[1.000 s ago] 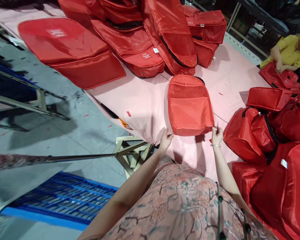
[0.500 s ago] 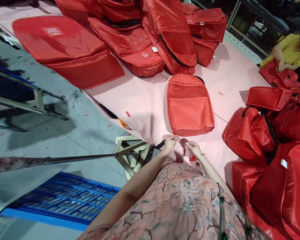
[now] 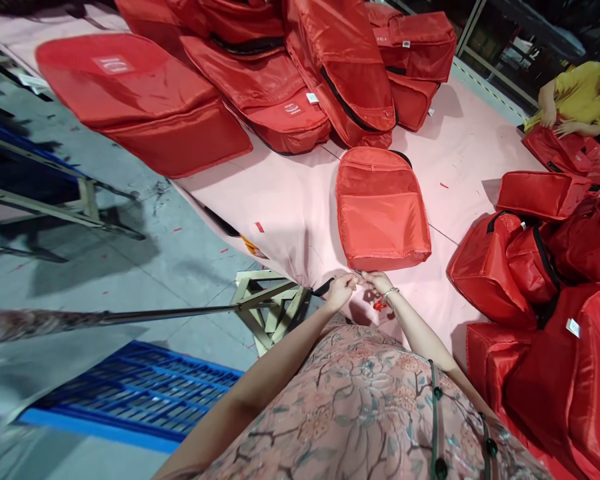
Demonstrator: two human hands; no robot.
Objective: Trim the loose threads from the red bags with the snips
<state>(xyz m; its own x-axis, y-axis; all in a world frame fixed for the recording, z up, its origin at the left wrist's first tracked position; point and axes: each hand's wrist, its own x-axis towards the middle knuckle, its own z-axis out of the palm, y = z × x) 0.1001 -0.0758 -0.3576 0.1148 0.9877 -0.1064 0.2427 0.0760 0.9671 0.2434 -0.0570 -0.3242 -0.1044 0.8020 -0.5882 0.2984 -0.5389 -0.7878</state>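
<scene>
In the head view, my left hand (image 3: 342, 291) is closed in a pinch just below the red backpack (image 3: 383, 220). What its fingertips hold, if anything, is too small to tell. My right hand (image 3: 377, 283) meets it fingertip to fingertip, also closed, with a bracelet on the wrist. A small red piece (image 3: 380, 305) hangs beneath the right palm, and a thin dark tip shows by the fingers; I cannot make out what it belongs to. The backpack lies flat, zipped pocket up, its bottom edge towards me, apart from both hands.
Red backpacks (image 3: 300, 123) are heaped at the back of the pink-covered table (image 3: 300, 200), with more piled on the right (image 3: 500, 267). A person in yellow (image 3: 580, 100) handles a red bag at far right. On the left are a blue slatted rack (image 3: 145, 393) and a wooden stand (image 3: 265, 307).
My right hand has moved left and slightly up, so the fingertips of both hands now meet. The small red piece has moved with it. The backpack has stayed in place.
</scene>
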